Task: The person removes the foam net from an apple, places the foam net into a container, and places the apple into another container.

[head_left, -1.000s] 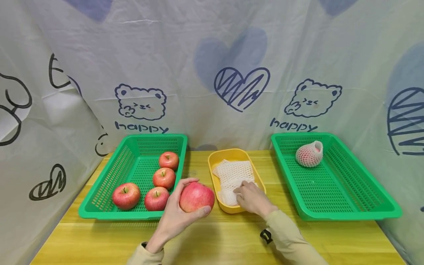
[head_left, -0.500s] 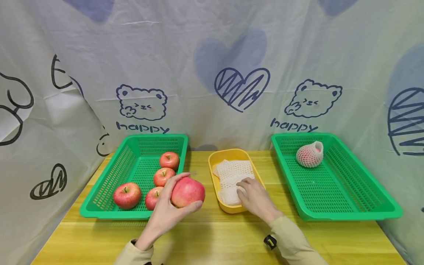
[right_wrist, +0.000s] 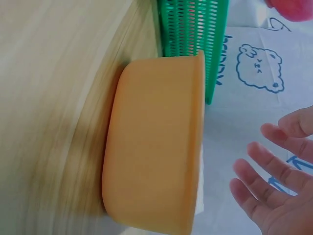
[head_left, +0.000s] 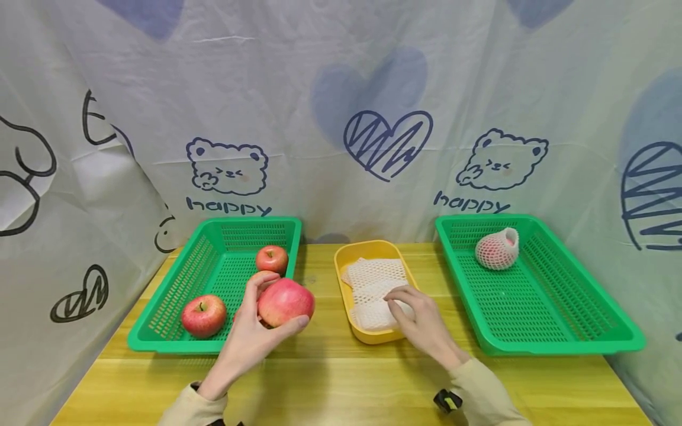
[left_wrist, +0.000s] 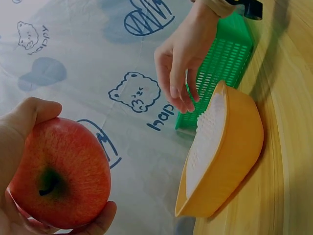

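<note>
My left hand (head_left: pixel 247 334) grips a red apple (head_left: pixel 286 303) in front of the left green basket, fingers on one side and thumb on the other. The left wrist view shows the stem side of this apple (left_wrist: pixel 73 166). Over the yellow tub (head_left: pixel 341 290) hovers my right hand (head_left: pixel 423 325), fingers loosely bent. White foam fruit nets (head_left: pixel 373 287) lie in the tub beneath it. From the right wrist, the fingers of the right hand (right_wrist: pixel 274 191) appear above the rim of the tub (right_wrist: pixel 151 142), and nothing shows between them.
At left stands a green basket (head_left: pixel 165 344) with loose apples (head_left: pixel 203 316), some partly hidden behind the left hand. Another green basket (head_left: pixel 559 345) at right holds an apple in a foam net (head_left: pixel 497 249). A printed curtain (head_left: pixel 319 177) hangs behind the wooden table (head_left: pixel 341 390).
The left hand has moved left with the apple, away from the tub. The right hand has lifted slightly off the foam nets and shifted a little right.
</note>
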`<action>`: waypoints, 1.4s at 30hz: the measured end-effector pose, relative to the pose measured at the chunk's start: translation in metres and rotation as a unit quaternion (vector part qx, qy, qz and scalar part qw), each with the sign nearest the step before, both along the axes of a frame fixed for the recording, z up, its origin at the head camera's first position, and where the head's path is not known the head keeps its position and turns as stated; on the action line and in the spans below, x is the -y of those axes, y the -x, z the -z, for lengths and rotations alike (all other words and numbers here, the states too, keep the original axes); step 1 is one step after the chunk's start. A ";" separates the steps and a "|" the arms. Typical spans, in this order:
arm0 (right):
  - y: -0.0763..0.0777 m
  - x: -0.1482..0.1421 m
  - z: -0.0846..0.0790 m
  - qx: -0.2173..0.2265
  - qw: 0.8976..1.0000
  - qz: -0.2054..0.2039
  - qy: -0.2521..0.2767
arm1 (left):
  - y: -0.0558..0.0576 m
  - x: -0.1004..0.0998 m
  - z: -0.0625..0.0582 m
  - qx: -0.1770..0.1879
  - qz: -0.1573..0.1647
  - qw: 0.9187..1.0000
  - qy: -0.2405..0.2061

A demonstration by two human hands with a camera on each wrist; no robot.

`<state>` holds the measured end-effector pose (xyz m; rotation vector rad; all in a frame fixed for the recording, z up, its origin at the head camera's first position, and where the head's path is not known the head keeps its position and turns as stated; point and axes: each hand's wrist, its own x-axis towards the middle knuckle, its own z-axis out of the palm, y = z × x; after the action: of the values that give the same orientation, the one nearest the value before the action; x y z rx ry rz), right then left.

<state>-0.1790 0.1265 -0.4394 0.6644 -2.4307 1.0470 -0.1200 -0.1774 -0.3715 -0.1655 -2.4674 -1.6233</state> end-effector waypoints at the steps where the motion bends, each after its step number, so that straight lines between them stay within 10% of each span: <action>1: -0.001 -0.002 0.000 -0.001 1.000 -0.004 0.008 | 0.000 0.001 -0.001 0.004 -0.002 1.000 -0.001; 21: -0.022 -0.040 -0.018 0.013 0.996 -0.025 0.085 | 0.009 0.035 -0.031 0.023 0.001 0.999 0.041; 42: -0.028 -0.058 -0.020 0.043 0.994 -0.031 0.098 | 0.059 0.097 -0.053 0.011 -0.038 0.981 0.189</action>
<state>-0.1508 0.1847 -0.4190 0.6446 -2.3505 1.3459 -0.1792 -0.2748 -0.3183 -0.1018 -2.7374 -1.1170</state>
